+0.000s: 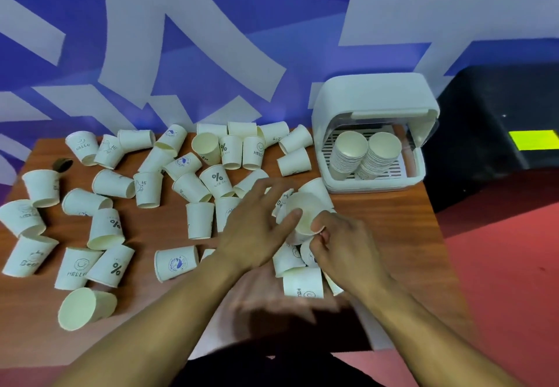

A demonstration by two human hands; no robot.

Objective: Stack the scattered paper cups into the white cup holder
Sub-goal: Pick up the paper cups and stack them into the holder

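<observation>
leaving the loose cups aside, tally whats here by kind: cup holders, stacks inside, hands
white cup holder: 1
stacks of cups in it: 2, a first stack and a second stack
hands: 2, left hand and right hand, the right pinching a paper cup
total: 5

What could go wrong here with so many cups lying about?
The right hand pinches one cup only by its rim, so it might slip or crumple. A tipped cup near the table's front edge could roll off. The two stacks lean in the holder and may slide when more are added.
</observation>
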